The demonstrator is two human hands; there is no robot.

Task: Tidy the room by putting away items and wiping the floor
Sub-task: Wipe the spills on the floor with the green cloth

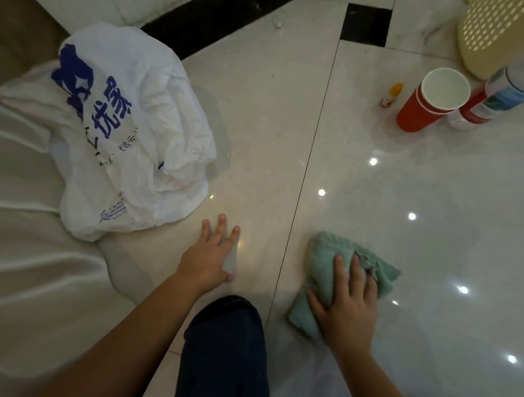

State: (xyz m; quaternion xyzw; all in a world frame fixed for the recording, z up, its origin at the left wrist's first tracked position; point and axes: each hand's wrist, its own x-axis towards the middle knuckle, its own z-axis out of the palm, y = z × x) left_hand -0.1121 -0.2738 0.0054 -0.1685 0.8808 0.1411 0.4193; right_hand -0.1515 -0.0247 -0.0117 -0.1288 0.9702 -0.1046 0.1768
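My right hand presses flat on a crumpled green cloth that lies on the glossy white tiled floor. My left hand rests on the floor with its fingers spread and straight, holding nothing, just below a crumpled white plastic bag with blue print. At the far right stand stacked red paper cups, a small glue stick with a yellow cap, and a lying bottle with a red and blue label.
A cream perforated basket stands at the top right. White bedding fills the left side. A black floor strip runs along the top. My knee in dark trousers is between my arms.
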